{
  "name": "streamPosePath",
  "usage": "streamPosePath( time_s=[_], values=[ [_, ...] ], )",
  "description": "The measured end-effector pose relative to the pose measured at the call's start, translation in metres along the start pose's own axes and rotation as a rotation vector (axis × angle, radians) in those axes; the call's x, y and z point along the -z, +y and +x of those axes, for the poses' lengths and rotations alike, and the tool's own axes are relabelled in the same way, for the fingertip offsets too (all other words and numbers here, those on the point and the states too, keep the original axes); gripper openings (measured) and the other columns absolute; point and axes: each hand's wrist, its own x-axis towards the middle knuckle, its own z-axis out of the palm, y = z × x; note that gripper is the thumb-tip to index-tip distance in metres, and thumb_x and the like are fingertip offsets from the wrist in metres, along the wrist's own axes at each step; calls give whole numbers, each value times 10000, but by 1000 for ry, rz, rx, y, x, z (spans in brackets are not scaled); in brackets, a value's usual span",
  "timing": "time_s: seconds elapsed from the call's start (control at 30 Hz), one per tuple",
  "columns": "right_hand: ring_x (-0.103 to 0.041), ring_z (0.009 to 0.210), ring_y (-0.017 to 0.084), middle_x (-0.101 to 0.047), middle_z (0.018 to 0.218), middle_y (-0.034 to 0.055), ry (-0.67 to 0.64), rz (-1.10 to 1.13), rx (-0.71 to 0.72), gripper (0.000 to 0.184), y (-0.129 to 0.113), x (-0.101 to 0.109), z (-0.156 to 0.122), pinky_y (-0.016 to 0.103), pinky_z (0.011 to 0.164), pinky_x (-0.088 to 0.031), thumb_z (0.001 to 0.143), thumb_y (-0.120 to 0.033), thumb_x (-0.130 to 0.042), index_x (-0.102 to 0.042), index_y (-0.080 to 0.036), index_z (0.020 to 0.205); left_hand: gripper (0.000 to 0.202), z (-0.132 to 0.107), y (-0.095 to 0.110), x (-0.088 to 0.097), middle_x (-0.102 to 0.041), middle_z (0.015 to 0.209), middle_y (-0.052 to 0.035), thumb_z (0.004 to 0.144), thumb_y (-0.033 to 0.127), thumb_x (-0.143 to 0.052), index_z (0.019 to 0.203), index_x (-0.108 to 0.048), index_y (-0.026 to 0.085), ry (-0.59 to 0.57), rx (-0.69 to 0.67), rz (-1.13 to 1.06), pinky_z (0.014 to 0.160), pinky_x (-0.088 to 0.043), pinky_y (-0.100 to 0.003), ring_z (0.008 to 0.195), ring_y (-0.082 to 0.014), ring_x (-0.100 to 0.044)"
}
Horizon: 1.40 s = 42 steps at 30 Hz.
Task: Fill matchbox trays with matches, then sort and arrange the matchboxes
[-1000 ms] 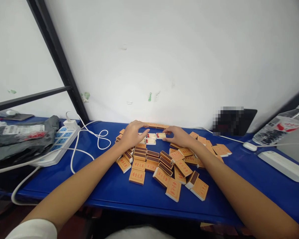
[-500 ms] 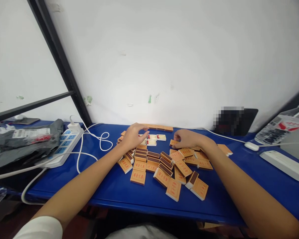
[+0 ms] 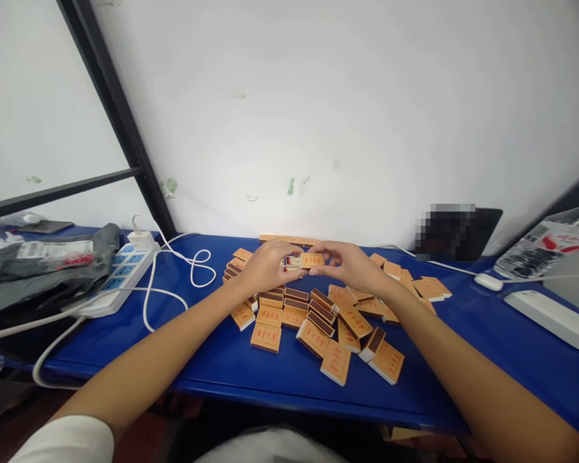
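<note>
Above the far middle of the desk, my right hand [image 3: 346, 262] pinches an orange matchbox [image 3: 311, 260] with red writing between thumb and fingers. My left hand [image 3: 273, 263] curls around a white match tray [image 3: 291, 262] at the matchbox's left end. Red-headed matches show in the tray, framed by my left thumb and fingers. How far the tray sits inside the box is hard to tell. Below my hands lie many matchboxes, some flat [image 3: 266, 337], others on edge with dark striking strips [image 3: 320, 323] showing.
A row of matchboxes [image 3: 277, 238] runs along the wall. On the left are a power strip [image 3: 120, 280], a white cable [image 3: 147, 308] and a grey plastic bag [image 3: 43, 273]. At the right are a dark tablet-like object [image 3: 485, 235], a water bottle [image 3: 545, 241] and a white block [image 3: 552, 319].
My right hand has lifted a matchbox from the pile and moved left with it. My left hand has moved slightly right, and both hands now meet at the matchbox and tray.
</note>
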Motion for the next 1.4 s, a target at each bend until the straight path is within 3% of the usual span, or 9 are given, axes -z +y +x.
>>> streamPosePath(
  time_s=[0.1, 0.2, 0.37, 0.6, 0.73, 1.17, 1.4],
  values=[
    [-610, 767, 186, -762, 995, 61, 46, 39, -5, 425, 7, -6, -1, 330, 686, -510, 787, -487, -842, -783, -216, 1109, 330, 0, 0, -2, -781, 1107, -69, 842, 358, -837, 1124, -744, 214, 15, 1, -34, 910, -566, -414, 1024, -248, -720],
    [-663, 822, 201, -758, 1022, 77, 137, 217, -7, 522, 13, -17, 1, 347, 738, -561, 769, -517, -860, -729, -212, 1172, 266, 1, 1, -1, -789, 1067, -60, 841, 312, -837, 1074, -754, 215, 85, 15, -22, 916, -565, -414, 997, -238, -720],
    [-673, 674, 174, -716, 833, 42, 346, 535, -132, 593, 7, -34, 4, 287, 558, -540, 720, -650, -852, -627, -201, 1035, 307, 4, 2, 5, -778, 1023, -60, 801, 198, -838, 1094, -746, 193, 209, 54, -22, 888, -570, -391, 972, -227, -707],
    [-635, 576, 144, -731, 760, 50, 371, 613, -279, 563, 1, -38, 2, 267, 502, -523, 647, -595, -920, -660, -179, 924, 342, 2, 0, 0, -784, 1111, -69, 814, 229, -845, 1138, -739, 205, 173, 66, 0, 935, -560, -432, 1028, -250, -703],
    [-642, 596, 151, -722, 741, 49, 372, 635, -282, 520, 2, -38, 2, 261, 494, -523, 667, -586, -910, -680, -181, 899, 337, 1, 0, -1, -791, 1067, -61, 800, 244, -867, 1116, -756, 212, 174, 118, -4, 907, -568, -418, 988, -245, -715],
    [-638, 638, 158, -700, 708, 36, 275, 621, -248, 474, 3, -34, 0, 236, 469, -496, 651, -571, -918, -724, -183, 840, 361, 0, 0, -2, -794, 1115, -69, 798, 244, -885, 1137, -763, 217, 179, 80, -50, 933, -573, -427, 1023, -243, -716],
    [-614, 584, 152, -689, 672, 41, 307, 539, -306, 440, 3, -29, 2, 246, 465, -499, 688, -577, -893, -685, -196, 758, 357, 2, -3, 1, -792, 1109, -71, 858, 343, -854, 1184, -757, 232, 148, 106, 14, 914, -565, -432, 1024, -256, -702]
  ],
)
